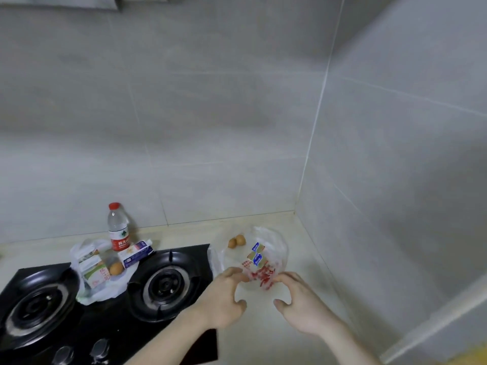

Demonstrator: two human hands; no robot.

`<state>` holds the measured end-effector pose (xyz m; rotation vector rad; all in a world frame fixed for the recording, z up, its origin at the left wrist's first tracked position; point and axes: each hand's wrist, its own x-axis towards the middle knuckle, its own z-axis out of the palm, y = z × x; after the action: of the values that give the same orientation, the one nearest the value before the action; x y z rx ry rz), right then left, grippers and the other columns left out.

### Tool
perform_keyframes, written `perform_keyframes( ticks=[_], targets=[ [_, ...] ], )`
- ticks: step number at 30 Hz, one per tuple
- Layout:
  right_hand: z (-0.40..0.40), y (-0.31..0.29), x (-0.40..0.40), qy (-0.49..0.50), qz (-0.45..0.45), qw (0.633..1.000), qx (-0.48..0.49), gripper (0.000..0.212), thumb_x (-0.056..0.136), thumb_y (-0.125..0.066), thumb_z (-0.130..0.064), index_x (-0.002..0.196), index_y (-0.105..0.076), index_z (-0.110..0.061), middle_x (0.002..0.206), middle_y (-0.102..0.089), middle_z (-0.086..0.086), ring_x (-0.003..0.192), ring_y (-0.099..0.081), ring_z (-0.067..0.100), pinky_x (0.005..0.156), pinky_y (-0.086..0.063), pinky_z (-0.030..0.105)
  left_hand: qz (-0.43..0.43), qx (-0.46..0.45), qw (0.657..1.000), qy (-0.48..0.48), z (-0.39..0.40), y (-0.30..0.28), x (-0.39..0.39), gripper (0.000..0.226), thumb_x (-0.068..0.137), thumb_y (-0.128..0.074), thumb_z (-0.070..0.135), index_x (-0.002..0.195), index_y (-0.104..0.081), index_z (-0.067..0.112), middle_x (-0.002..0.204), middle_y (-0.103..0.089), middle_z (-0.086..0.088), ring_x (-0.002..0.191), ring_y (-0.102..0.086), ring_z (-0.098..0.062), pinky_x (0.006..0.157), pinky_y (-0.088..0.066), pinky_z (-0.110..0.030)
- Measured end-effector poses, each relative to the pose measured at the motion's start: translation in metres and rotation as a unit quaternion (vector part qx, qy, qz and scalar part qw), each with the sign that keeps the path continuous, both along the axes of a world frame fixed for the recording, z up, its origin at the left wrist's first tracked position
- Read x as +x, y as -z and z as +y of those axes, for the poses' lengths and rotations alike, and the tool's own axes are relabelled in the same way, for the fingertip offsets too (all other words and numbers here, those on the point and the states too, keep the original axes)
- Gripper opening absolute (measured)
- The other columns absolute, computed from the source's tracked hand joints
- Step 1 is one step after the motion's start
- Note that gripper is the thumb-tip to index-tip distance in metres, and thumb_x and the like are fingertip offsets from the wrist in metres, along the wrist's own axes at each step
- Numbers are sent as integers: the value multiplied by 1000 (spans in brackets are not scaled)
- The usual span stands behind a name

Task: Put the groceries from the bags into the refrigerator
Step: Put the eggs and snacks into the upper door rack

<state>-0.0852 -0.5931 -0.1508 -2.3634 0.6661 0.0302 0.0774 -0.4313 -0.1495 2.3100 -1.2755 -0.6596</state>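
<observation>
A clear plastic bag (274, 241) with red print lies on the counter right of the stove. Inside it show two brown eggs (236, 241) and a small blue-and-white carton (257, 255). My left hand (224, 299) pinches the bag's near left edge. My right hand (303, 304) pinches its near right edge. A second white bag (79, 255) lies open between the burners, holding milk cartons (96, 272), an egg (116, 268) and a blue-and-white box (135, 254). Behind it stands a water bottle (118, 227) with a red cap. The refrigerator is out of view.
The black two-burner gas stove (166, 283) fills the lower left, with knobs (100, 349) at its front. Grey tiled walls meet in a corner behind the bag. The beige counter (311, 262) runs to the right wall.
</observation>
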Motion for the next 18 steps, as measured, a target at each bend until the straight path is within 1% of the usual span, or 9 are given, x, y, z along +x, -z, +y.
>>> perform_keyframes(
  ticks=[3,4,5,7,9,11,14,15,18],
  targets=[
    [-29,3,15,-9,9,1000,3,38,93,-62,-18,129,-58,-28,124,-43,-17,126,-50,0,92,-23,-3,55,37,997,-37,-43,20,7,58,85,-61,21,141,-51,22,150,-38,6,137,-42,-13,105,-28,-12],
    [-36,4,19,-11,13,1000,7,36,94,-62,-15,125,-57,-31,121,-43,-17,120,-52,-6,88,-23,-6,65,51,995,-47,-55,27,10,58,84,-61,22,141,-51,21,149,-38,5,137,-42,-15,108,-31,-16],
    [-43,6,24,-12,13,1000,12,35,94,-62,-12,120,-53,-35,120,-43,-16,108,-52,-18,85,-23,-9,70,68,994,-53,-66,34,14,58,84,-61,23,141,-51,21,149,-38,4,136,-43,-16,110,-34,-19],
    [-54,12,32,-13,15,1000,24,38,94,-61,-7,114,-49,-37,120,-44,-14,89,-45,-35,81,-25,-10,76,94,991,-61,-84,44,23,58,84,-60,23,141,-50,19,148,-37,3,133,-45,-18,110,-38,-25],
    [-64,20,39,-12,19,999,36,38,93,-58,-4,118,-54,-33,120,-45,-11,83,-41,-41,79,-27,-10,78,121,987,-67,-99,55,34,58,86,-60,22,143,-48,16,147,-35,3,132,-45,-21,108,-42,-28],
    [-71,24,43,-1,24,999,30,40,91,-56,-5,125,-60,-26,123,-47,-11,88,-49,-32,81,-30,-7,70,141,985,-75,-113,65,47,59,88,-60,23,144,-47,15,146,-33,1,131,-45,-23,107,-44,-32],
    [-78,31,47,14,30,999,19,43,89,-58,-12,130,-60,-27,133,-50,-6,122,-57,3,99,-36,9,41,175,981,-79,-132,76,67,58,91,-61,28,145,-44,14,147,-32,-3,130,-47,-26,109,-43,-35],
    [-81,33,47,17,26,999,16,44,88,-59,-13,129,-60,-29,134,-51,-5,127,-56,11,104,-37,14,29,192,978,-77,-137,79,73,58,92,-60,29,146,-42,15,148,-31,-4,132,-45,-27,110,-41,-35],
    [-87,42,49,11,19,1000,1,42,90,-60,-14,128,-59,-32,133,-50,-3,129,-53,14,104,-36,17,7,226,971,-78,-151,99,100,65,85,-52,35,147,-39,20,152,-29,-4,133,-44,-29,112,-38,-42]
  ],
)
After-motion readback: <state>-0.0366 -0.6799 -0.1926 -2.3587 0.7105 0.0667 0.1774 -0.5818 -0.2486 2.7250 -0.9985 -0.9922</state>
